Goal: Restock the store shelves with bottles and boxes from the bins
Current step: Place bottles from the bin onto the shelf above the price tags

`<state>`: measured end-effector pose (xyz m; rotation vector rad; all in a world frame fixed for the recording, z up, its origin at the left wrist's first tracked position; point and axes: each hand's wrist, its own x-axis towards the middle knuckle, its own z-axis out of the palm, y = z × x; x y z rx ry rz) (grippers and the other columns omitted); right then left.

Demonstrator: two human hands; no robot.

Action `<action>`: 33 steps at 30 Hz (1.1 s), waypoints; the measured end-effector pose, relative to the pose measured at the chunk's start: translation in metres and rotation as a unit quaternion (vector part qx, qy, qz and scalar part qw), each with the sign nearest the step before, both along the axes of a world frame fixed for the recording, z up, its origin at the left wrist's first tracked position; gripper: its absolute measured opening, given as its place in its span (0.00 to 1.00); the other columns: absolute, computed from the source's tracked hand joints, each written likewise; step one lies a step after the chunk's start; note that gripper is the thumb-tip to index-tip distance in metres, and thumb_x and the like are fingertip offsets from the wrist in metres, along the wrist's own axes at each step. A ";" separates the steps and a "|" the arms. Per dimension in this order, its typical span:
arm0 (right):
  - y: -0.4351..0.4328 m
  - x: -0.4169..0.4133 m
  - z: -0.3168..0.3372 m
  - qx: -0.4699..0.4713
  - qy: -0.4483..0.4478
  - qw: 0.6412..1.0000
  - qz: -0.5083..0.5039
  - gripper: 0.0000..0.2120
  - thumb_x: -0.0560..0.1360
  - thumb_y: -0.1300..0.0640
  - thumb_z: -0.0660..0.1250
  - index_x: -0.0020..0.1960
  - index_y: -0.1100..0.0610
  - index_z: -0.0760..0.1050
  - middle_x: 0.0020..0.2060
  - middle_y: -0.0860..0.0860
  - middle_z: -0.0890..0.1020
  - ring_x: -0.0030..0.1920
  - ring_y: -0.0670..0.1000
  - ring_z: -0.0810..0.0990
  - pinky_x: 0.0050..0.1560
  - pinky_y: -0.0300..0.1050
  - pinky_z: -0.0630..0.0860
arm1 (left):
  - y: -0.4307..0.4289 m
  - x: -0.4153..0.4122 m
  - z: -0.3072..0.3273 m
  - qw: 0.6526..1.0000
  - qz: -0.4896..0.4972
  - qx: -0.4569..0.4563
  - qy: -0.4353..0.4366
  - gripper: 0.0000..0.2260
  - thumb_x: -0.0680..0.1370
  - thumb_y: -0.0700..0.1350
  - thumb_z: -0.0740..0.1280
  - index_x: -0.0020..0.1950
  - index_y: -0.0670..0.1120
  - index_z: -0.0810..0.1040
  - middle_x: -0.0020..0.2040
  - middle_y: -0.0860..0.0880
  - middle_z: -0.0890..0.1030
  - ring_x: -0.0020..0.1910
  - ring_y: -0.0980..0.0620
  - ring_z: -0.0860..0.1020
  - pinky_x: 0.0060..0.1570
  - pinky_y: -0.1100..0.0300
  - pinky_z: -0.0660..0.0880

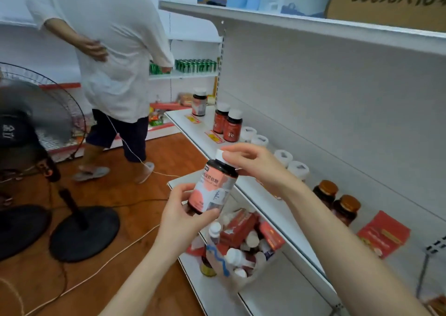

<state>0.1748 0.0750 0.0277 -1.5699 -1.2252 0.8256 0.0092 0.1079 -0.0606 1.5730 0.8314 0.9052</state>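
Head view: the left hand (184, 210) wraps round the base of the bottle (213, 187) while the right hand (252, 163) pinches its white cap, probably to steady it and read the label before shelving. The bottle sits just in front of the shelf (179, 122) edge, above the bin (241, 284) below the shelf. Its long axis leans, with the cap up and toward the shelf and the label facing the wearer.

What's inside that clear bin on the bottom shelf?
The bin holds a jumble of white-capped bottles and red boxes, piled loosely. Whatever lies beneath that top layer is covered, so I cannot tell.
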 end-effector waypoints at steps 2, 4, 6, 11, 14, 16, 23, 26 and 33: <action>0.036 0.010 0.001 0.002 -0.008 1.000 -0.001 0.05 0.73 0.55 0.69 0.47 0.47 0.79 0.45 0.48 0.81 0.47 0.45 0.80 0.47 0.37 0.78 | 0.032 0.010 -0.002 1.000 0.016 0.014 0.014 0.24 0.66 0.43 0.76 0.52 0.58 0.67 0.53 0.57 0.75 0.51 0.58 0.76 0.41 0.67 0.76; 0.073 0.022 0.006 -0.001 -0.010 1.000 0.004 0.05 0.72 0.56 0.70 0.47 0.49 0.79 0.44 0.48 0.82 0.45 0.43 0.81 0.41 0.33 0.77 | 0.065 0.021 -0.002 0.999 0.021 0.021 0.024 0.24 0.66 0.45 0.76 0.52 0.59 0.66 0.53 0.56 0.75 0.52 0.57 0.77 0.43 0.64 0.78; 0.108 0.035 0.013 -0.010 -0.006 1.000 0.008 0.05 0.71 0.57 0.70 0.47 0.50 0.80 0.42 0.48 0.82 0.41 0.41 0.81 0.39 0.32 0.77 | 0.098 0.034 0.000 0.999 0.019 0.027 0.043 0.24 0.67 0.47 0.76 0.55 0.58 0.65 0.54 0.57 0.74 0.53 0.56 0.77 0.46 0.61 0.79; 0.188 0.062 0.023 -0.022 -0.026 0.999 0.012 0.05 0.71 0.59 0.71 0.46 0.53 0.79 0.42 0.54 0.82 0.37 0.43 0.80 0.37 0.35 0.75 | 0.170 0.062 0.008 0.992 0.049 0.084 0.083 0.25 0.68 0.49 0.74 0.58 0.56 0.63 0.49 0.66 0.71 0.50 0.64 0.74 0.40 0.72 0.74; 0.219 0.072 0.024 -0.011 -0.053 0.999 0.003 0.05 0.71 0.60 0.71 0.45 0.52 0.79 0.41 0.54 0.81 0.35 0.41 0.79 0.34 0.31 0.74 | 0.201 0.074 0.007 0.989 0.037 0.106 0.100 0.24 0.70 0.49 0.73 0.59 0.56 0.63 0.48 0.68 0.68 0.47 0.69 0.72 0.38 0.79 0.70; 0.243 0.083 0.024 -0.005 -0.088 0.996 -0.013 0.05 0.70 0.58 0.71 0.44 0.49 0.78 0.44 0.53 0.82 0.39 0.43 0.79 0.39 0.34 0.74 | 0.226 0.083 0.003 0.985 0.031 0.127 0.114 0.24 0.70 0.51 0.72 0.63 0.54 0.66 0.54 0.64 0.72 0.51 0.68 0.72 0.45 0.79 0.67; 0.327 0.125 0.026 0.007 -0.211 0.968 -0.136 0.10 0.70 0.53 0.72 0.50 0.51 0.77 0.47 0.48 0.77 0.50 0.47 0.75 0.47 0.40 0.70 | 0.320 0.121 -0.018 0.942 -0.011 0.209 0.262 0.31 0.75 0.56 0.65 0.73 0.46 0.60 0.71 0.48 0.66 0.69 0.51 0.65 0.64 0.61 0.64; 0.362 0.137 0.029 -0.014 -0.243 0.953 -0.180 0.12 0.70 0.52 0.71 0.52 0.53 0.77 0.49 0.48 0.76 0.53 0.48 0.74 0.49 0.41 0.69 | 0.361 0.136 -0.027 0.909 -0.045 0.275 0.308 0.28 0.76 0.54 0.65 0.70 0.42 0.64 0.67 0.44 0.70 0.66 0.46 0.67 0.63 0.57 0.66; 0.417 0.160 0.009 -0.111 -0.275 0.922 -0.250 0.17 0.70 0.52 0.71 0.56 0.57 0.76 0.58 0.53 0.76 0.59 0.52 0.73 0.52 0.42 0.69 | 0.421 0.157 -0.065 0.849 -0.141 0.370 0.351 0.22 0.67 0.51 0.74 0.51 0.36 0.76 0.45 0.40 0.76 0.46 0.38 0.76 0.45 0.48 0.75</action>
